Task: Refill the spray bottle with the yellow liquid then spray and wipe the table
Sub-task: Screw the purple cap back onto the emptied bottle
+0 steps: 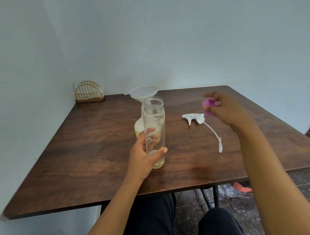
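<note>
My left hand (pixel 144 155) grips a tall clear bottle (pixel 153 117) that stands upright and uncapped near the middle of the wooden table (pixel 89 144); only a thin layer of yellow liquid shows at its bottom. Directly behind it stands a spray bottle (pixel 139 127) holding some yellow liquid, with a white funnel (pixel 143 92) in its neck, mostly hidden by the clear bottle. The white spray head (pixel 195 118) with its dip tube lies flat on the table to the right. My right hand (pixel 222 108) hovers above the table beyond the spray head, holding a pink cap (pixel 208 106), blurred.
A gold wire holder (pixel 88 92) stands in the far left corner against the wall. Walls close off the table's left and far sides. Below the near edge are my dark-trousered legs, the table's metal legs and an orange item (pixel 242 187) on the floor.
</note>
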